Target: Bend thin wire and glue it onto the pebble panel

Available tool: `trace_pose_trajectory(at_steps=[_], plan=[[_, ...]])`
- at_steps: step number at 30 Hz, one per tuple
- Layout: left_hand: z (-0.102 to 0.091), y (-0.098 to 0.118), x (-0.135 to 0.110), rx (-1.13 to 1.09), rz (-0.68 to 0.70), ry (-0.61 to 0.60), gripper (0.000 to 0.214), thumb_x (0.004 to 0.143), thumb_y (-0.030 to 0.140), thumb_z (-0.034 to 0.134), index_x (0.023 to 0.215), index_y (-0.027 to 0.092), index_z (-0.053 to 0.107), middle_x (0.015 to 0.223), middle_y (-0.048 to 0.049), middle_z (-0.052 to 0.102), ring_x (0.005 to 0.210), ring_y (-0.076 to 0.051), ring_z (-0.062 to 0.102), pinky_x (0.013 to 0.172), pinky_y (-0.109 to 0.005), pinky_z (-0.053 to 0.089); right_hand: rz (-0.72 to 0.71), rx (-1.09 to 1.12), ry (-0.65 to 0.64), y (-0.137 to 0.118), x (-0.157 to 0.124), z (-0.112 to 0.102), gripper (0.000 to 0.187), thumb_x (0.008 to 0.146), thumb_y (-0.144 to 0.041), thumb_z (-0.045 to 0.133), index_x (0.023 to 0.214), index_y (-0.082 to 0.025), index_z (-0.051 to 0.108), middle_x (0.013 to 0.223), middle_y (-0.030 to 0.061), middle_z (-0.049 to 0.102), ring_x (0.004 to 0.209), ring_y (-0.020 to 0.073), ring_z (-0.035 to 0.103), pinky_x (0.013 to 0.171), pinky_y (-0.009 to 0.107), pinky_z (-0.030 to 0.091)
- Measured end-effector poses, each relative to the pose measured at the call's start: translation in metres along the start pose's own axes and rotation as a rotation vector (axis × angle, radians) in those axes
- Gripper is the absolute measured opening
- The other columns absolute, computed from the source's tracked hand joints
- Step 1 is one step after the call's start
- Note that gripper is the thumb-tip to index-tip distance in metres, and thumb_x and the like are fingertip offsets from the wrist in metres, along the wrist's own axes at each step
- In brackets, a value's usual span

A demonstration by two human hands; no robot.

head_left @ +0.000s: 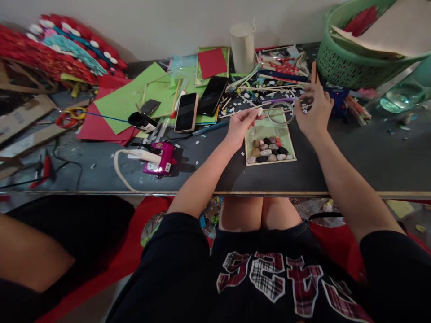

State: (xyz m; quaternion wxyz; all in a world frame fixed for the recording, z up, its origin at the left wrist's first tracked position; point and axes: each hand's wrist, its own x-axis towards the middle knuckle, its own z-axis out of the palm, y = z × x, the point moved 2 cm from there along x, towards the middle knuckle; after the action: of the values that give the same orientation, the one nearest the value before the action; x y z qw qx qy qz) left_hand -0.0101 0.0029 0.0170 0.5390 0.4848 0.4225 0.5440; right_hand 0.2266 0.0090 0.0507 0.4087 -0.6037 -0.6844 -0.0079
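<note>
My left hand (pixel 243 123) pinches a small pale stone (pixel 259 111) over the far edge of a green framed board (pixel 269 158). Several coloured pebbles (pixel 269 149) lie in rows on the near part of that board. My right hand (pixel 314 107) hovers at the board's far right corner, its thumb and fingers closed on a clear ring-shaped roll of tape (pixel 281 112), index finger raised. Both forearms reach out over the dark table (pixel 353 166).
Two phones (pixel 186 112) lie on green paper at mid-table, beside a pink glue gun (pixel 158 159) and its cord. A white cylinder (pixel 242 47), sticks and scraps clutter the back. A green basket (pixel 353 63) stands at far right. Another person's arm (pixel 30 255) shows at lower left.
</note>
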Motion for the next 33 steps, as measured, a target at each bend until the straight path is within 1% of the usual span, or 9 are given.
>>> trace_pose_trajectory(at_steps=[2,3,6,8,12,17,21,26,33], plan=[[-0.001,0.0,-0.001,0.013,0.043,-0.003,0.033,0.087,0.053,0.081,0.087,0.02,0.08,0.079,-0.001,0.079,0.059,-0.004,0.055,0.057,-0.018,0.04,-0.107,0.109,-0.057,-0.012,-0.003,0.002,0.023,0.097,-0.044,0.062,0.113,-0.027,0.065,0.113,0.0087,0.075,0.112,0.0312,0.064,0.105,0.055,0.048],[-0.001,0.0,-0.001,0.015,0.066,-0.011,0.034,0.085,0.054,0.082,0.088,0.02,0.081,0.081,-0.0015,0.08,0.06,-0.005,0.056,0.059,-0.019,0.043,-0.169,0.164,-0.088,-0.018,-0.006,0.004,0.025,0.099,-0.049,0.059,0.107,-0.028,0.067,0.116,0.0088,0.074,0.115,0.0312,0.065,0.106,0.055,0.048],[-0.002,-0.002,-0.001,0.039,0.11,-0.028,0.038,0.08,0.057,0.085,0.089,0.02,0.083,0.082,-0.0027,0.081,0.064,-0.007,0.061,0.064,-0.02,0.048,-0.324,0.281,-0.144,-0.033,-0.015,0.012,0.036,0.099,-0.06,0.056,0.096,-0.028,0.071,0.118,0.0075,0.074,0.119,0.0306,0.066,0.111,0.054,0.046],[-0.002,-0.003,-0.001,0.081,0.12,-0.028,0.042,0.078,0.06,0.085,0.09,0.019,0.083,0.082,-0.0037,0.081,0.069,-0.01,0.066,0.065,-0.021,0.05,-0.374,0.299,-0.165,-0.039,-0.02,0.017,0.041,0.1,-0.064,0.054,0.095,-0.028,0.072,0.119,0.0072,0.074,0.119,0.0302,0.066,0.11,0.054,0.045],[-0.001,-0.005,-0.001,0.137,0.17,-0.065,0.053,0.074,0.07,0.083,0.09,0.019,0.084,0.083,-0.0048,0.082,0.076,-0.014,0.072,0.067,-0.024,0.054,-0.371,0.26,-0.156,-0.043,-0.027,0.02,0.045,0.101,-0.065,0.052,0.094,-0.027,0.075,0.123,0.0082,0.073,0.121,0.0312,0.064,0.109,0.055,0.045],[0.0,-0.004,-0.004,0.157,0.169,-0.084,0.062,0.068,0.078,0.082,0.091,0.02,0.085,0.079,-0.0039,0.081,0.07,-0.014,0.07,0.063,-0.025,0.052,-0.346,0.156,-0.174,-0.043,-0.028,0.019,0.04,0.101,-0.061,0.055,0.094,-0.028,0.077,0.126,0.0073,0.072,0.123,0.0324,0.062,0.112,0.058,0.041],[0.001,-0.001,-0.006,0.144,0.179,-0.078,0.062,0.065,0.078,0.083,0.088,0.021,0.086,0.081,-0.0042,0.083,0.076,-0.016,0.075,0.069,-0.027,0.057,-0.358,0.103,-0.198,-0.044,-0.029,0.019,0.038,0.102,-0.058,0.056,0.095,-0.028,0.078,0.128,0.0075,0.071,0.126,0.0332,0.06,0.114,0.059,0.039],[0.0,-0.003,-0.004,0.135,0.171,-0.083,0.061,0.065,0.077,0.084,0.088,0.021,0.085,0.084,-0.0045,0.084,0.081,-0.018,0.078,0.079,-0.031,0.062,-0.353,0.1,-0.158,-0.045,-0.03,0.019,0.037,0.101,-0.055,0.057,0.092,-0.028,0.079,0.125,0.0076,0.072,0.123,0.0345,0.062,0.112,0.063,0.038],[0.0,-0.003,-0.005,0.137,0.163,-0.085,0.059,0.064,0.076,0.085,0.087,0.022,0.085,0.082,-0.0036,0.084,0.08,-0.018,0.078,0.08,-0.031,0.062,-0.337,0.087,-0.121,-0.049,-0.032,0.018,0.03,0.098,-0.049,0.061,0.089,-0.028,0.08,0.119,0.0087,0.074,0.118,0.0353,0.064,0.109,0.065,0.04]])
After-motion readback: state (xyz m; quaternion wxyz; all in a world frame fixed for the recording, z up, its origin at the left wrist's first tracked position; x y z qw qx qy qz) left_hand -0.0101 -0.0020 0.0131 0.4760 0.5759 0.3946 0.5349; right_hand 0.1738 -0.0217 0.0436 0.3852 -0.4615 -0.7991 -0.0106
